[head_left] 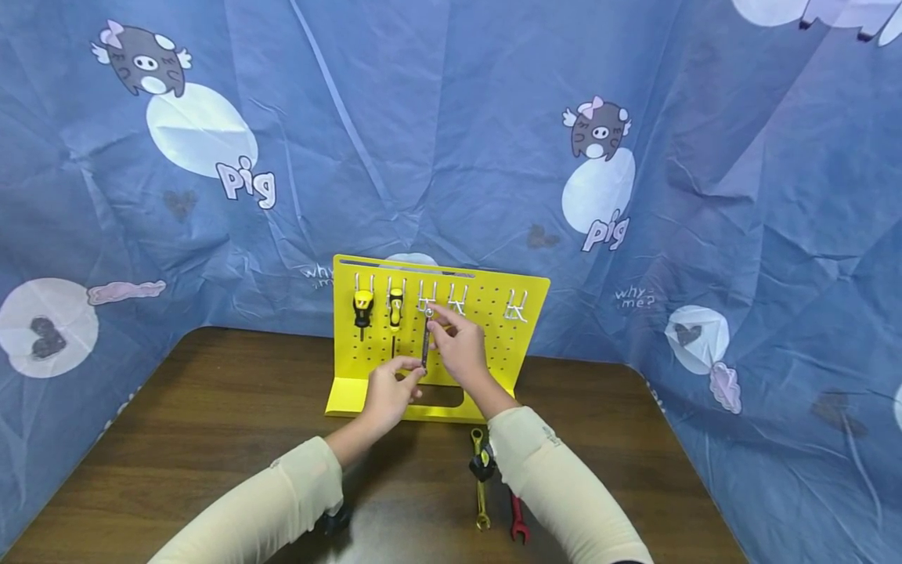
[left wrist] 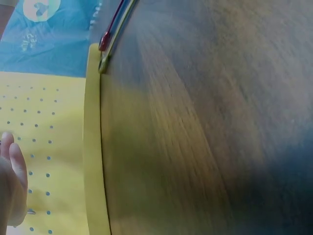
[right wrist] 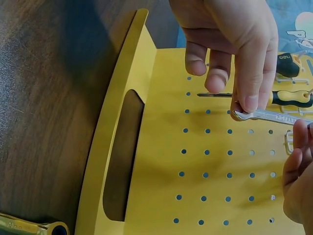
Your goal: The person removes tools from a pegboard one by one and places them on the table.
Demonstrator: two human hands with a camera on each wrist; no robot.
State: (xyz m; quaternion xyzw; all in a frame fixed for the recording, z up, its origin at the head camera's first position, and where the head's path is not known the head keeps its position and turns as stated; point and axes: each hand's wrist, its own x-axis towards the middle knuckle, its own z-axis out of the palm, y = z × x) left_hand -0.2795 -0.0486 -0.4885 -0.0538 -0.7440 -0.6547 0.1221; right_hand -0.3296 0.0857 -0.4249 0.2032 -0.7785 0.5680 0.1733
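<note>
A slim silver metal wrench (head_left: 426, 343) stands nearly upright before the yellow perforated board (head_left: 348, 356). The left hand (head_left: 387, 393) pinches its lower end; the right hand (head_left: 461, 348) pinches its upper end, nearer the white double-pronged hook (head_left: 427, 295), third from left; contact cannot be told.

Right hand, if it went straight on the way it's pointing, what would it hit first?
The right hand would probably meet the third hook from the left, just beyond the wrench it pinches; depth is unclear.
</note>
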